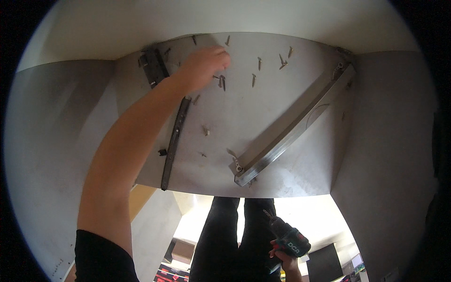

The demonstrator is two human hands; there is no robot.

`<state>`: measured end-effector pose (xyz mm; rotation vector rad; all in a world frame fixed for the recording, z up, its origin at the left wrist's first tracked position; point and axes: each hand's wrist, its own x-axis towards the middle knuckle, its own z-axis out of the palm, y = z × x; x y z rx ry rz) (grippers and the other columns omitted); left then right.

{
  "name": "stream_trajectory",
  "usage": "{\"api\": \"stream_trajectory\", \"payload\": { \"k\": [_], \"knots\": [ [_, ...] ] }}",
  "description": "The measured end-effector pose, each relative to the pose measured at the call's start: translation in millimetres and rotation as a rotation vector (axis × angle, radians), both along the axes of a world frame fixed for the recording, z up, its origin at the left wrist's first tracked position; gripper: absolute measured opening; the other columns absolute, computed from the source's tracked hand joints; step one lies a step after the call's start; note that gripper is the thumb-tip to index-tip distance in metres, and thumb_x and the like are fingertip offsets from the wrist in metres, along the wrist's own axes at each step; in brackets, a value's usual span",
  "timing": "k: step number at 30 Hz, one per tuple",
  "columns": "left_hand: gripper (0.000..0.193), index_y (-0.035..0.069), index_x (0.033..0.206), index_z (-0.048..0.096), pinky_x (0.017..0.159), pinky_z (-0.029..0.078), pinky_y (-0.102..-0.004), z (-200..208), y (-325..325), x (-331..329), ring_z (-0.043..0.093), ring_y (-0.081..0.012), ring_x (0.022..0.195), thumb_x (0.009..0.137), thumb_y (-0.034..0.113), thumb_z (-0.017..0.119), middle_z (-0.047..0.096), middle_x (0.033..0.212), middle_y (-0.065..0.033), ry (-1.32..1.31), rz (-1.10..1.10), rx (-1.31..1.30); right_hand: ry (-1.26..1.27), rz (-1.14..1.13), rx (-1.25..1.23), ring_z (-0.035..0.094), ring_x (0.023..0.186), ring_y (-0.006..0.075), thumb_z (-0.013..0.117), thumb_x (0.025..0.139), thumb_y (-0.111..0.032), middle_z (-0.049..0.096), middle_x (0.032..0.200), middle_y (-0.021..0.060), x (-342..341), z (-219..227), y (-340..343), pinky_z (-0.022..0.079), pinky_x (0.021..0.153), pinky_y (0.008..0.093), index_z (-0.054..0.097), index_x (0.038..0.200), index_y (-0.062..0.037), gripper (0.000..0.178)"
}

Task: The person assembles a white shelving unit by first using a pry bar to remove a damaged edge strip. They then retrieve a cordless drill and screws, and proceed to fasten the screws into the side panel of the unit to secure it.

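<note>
My left hand reaches across a grey board, its fingers curled together just above a small cluster of screws. Whatever is between those fingertips is hidden. Low in the view, in front of my dark trousers, my right hand is wrapped round the handle of a cordless drill. A bit sticks out of the drill's chuck, tilted up and to the left. More loose screws lie on the board, among them one screw right of my left hand and another beyond it.
A silver metal bar lies slanted on the board at the right. A dark metal rail lies at the left, near a dark metal piece in the far left corner. Grey walls rise at both sides.
</note>
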<state>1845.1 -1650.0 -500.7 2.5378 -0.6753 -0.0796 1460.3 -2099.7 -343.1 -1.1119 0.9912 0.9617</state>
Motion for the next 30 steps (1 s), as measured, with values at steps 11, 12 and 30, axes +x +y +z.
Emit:
{"api": "stream_trajectory", "payload": {
  "k": [11,12,30],
  "knots": [
    [0.021,0.006,0.106,0.059,0.073,0.048,-0.0343,17.8,-25.4,-48.1,0.059,-0.0157,0.08,0.089,0.019,0.06,0.061,0.09,-0.0056,0.844,0.961,-1.143,0.005,0.006,0.007,0.065,0.07,0.0213,0.065,0.071,-0.001,0.065,0.101,0.0161,13.8,-0.8,2.2,0.054,0.066,0.0346,0.058,0.108,0.0043,0.038],
    [0.021,0.005,0.103,0.059,0.072,0.048,-0.0348,15.9,-28.6,-48.0,0.059,-0.0171,0.08,0.089,0.02,0.062,0.061,0.088,-0.0063,0.76,0.945,-0.871,-0.006,0.021,-0.004,0.065,0.07,0.0212,0.065,0.071,-0.001,0.065,0.101,0.0159,13.4,-1.5,0.4,0.054,0.066,0.0344,0.058,0.108,0.0045,0.038],
    [0.021,0.002,0.102,0.048,0.067,0.049,-0.047,-2.0,-92.9,-34.7,0.063,-0.0365,0.077,0.091,0.02,0.054,0.064,0.083,-0.0193,0.412,0.648,-0.412,-0.013,-0.016,-0.009,0.065,0.073,0.0215,0.063,0.072,0.002,0.065,0.105,0.0161,-7.3,-11.8,-14.0,0.054,0.067,0.0342,0.058,0.108,0.0023,0.036]
  ]
}}
